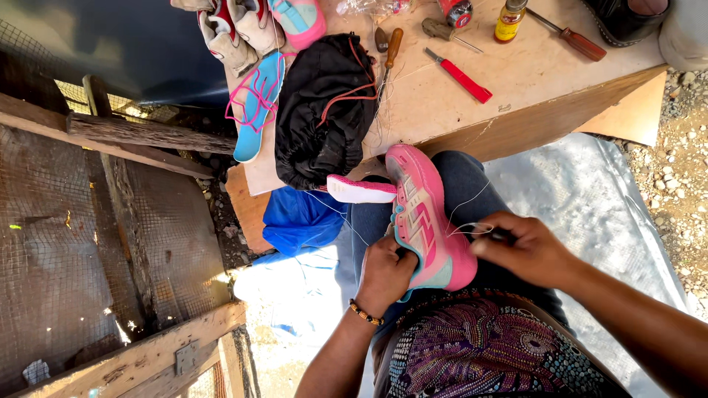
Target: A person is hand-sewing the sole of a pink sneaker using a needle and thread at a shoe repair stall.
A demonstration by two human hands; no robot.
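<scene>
A pink shoe (424,221) lies on the person's lap, sole side turned left, its long axis running from near to far with the rounded toe pointing away toward the bench (516,88). Its upper is smooth synthetic in pink and pale teal with white stripes; the sole edge is white.

The left hand (385,274) grips the shoe's near left edge, fingers curled shut around it, a beaded bracelet (364,312) on the wrist. The right hand (527,249) sits just right of the shoe, fingers pinched closed on a small dark tool (501,235) and a thin white thread (466,221) that loops back to the shoe.

The bench is bare, scuffed plywood. On it lie a crumpled black cloth bag (324,110), a teal insole (254,110) with pink laces, a red-handled knife (461,76), a wooden-handled awl (391,51), a screwdriver (571,37) and a small amber bottle (509,21). More worn shoes (236,29) sit at the far left. A blue plastic bag (302,217) is tucked below the bench, left of the knee. Wire mesh (74,243) in rough timber frames fills the left; gravel (682,184) lies to the right.
</scene>
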